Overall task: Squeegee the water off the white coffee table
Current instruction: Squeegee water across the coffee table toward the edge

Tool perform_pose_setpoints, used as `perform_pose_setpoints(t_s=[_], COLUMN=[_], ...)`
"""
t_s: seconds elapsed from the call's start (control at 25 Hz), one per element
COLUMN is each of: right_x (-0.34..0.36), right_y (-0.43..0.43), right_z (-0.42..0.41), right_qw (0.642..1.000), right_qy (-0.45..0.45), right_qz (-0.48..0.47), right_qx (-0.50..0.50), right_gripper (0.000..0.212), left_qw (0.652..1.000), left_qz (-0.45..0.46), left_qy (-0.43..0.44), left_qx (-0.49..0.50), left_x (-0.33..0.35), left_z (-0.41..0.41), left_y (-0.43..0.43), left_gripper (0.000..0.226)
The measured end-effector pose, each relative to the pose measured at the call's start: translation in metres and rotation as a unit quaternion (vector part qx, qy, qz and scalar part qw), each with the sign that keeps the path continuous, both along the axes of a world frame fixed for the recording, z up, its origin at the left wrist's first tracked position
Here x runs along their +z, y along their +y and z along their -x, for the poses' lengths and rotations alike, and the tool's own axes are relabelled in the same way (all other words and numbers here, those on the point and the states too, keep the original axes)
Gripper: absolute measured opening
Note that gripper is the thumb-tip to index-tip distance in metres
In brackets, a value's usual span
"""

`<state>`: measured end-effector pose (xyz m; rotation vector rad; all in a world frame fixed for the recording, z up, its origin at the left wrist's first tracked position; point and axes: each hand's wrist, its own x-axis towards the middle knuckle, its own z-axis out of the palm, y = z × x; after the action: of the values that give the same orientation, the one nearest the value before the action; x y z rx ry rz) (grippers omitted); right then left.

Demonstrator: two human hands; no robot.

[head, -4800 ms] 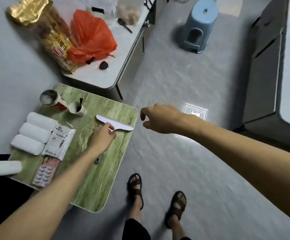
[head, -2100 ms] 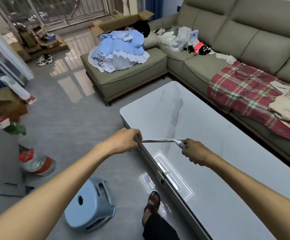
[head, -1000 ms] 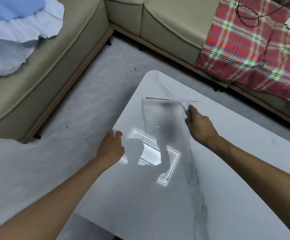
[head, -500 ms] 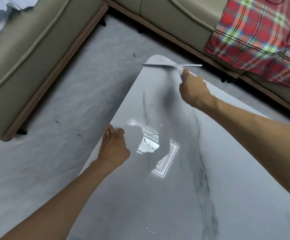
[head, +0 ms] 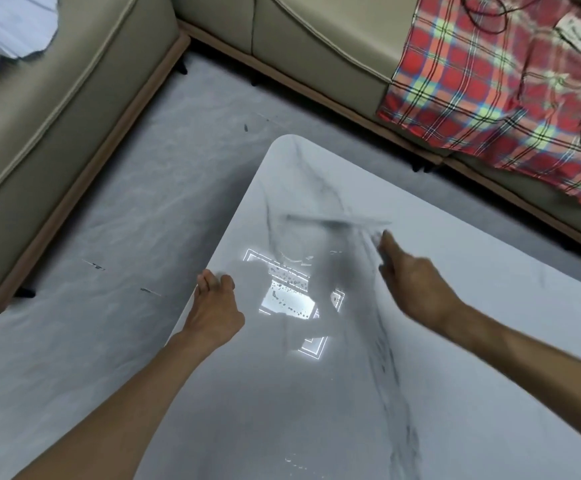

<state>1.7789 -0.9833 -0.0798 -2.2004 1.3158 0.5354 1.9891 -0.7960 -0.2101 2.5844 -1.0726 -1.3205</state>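
A: While the white coffee table (head: 455, 341) is wet only in patches, what should the stroke be built around?

B: Its far corner. Everything worth watching lies on the person's side of that corner.

A: The hands?

B: The left hand (head: 213, 310) sits on the side edge, well back from the far corner, with its fingers bent over the rim as a brace. The right hand (head: 417, 282) is nearer the corner and grips the squeegee (head: 334, 222) by its handle (blur hides just how the fingers wrap it). The blade lies crosswise between that hand and the corner.

A: And the water?

B: Water droplets (head: 289, 282) bead in the bright reflection, a little farther from the corner than the blade. A few more sit farthest from it of all.

A: So, done well?

B: I'd judge it needs the blade flat along its whole width, slightly tilted, with even pressure. Make one unbroken pull through those beads to an edge, then an overlapping pass so no streak remains.
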Motion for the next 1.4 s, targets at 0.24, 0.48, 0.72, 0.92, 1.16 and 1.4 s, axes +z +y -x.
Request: perform_pose_setpoints(t_s=[0.24,0.48,0.72,0.92,1.16,1.4], right_x=[-0.027,-0.035,-0.007,-0.023,-0.056,-0.054], right_y=[-0.056,0.026,0.071,-0.019,-0.037,0.051], right_z=[-0.063,-0.013,0.028,-0.056,-0.129,-0.032], right_qw=[0.976,0.997,0.995,0.996,0.996,0.996], right_qy=[-0.031,0.051,0.049,-0.015,-0.011,0.017], right_qz=[-0.037,-0.028,-0.072,0.054,0.038,0.01], right_qx=[-0.214,-0.057,-0.045,-0.069,-0.082,0.086], right_gripper=[0.031,0.068,0.061,0.051,0.054,0.068], left_qw=[1.0,1.0,1.0,1.0,0.999,0.999], left_qz=[-0.009,-0.011,-0.004,0.007,0.014,0.022], left_qy=[0.0,-0.001,0.001,0.0,-0.01,0.001], left_qx=[-0.019,-0.029,-0.027,-0.022,-0.036,-0.04], left_x=[-0.004,-0.007,-0.004,-0.007,-0.011,-0.012], left_z=[0.001,0.001,0.0,-0.001,-0.001,-0.001], left_y=[-0.001,0.001,0.003,0.003,0.007,0.011], left_gripper=[0.051,0.05,0.049,0.046,0.047,0.048])
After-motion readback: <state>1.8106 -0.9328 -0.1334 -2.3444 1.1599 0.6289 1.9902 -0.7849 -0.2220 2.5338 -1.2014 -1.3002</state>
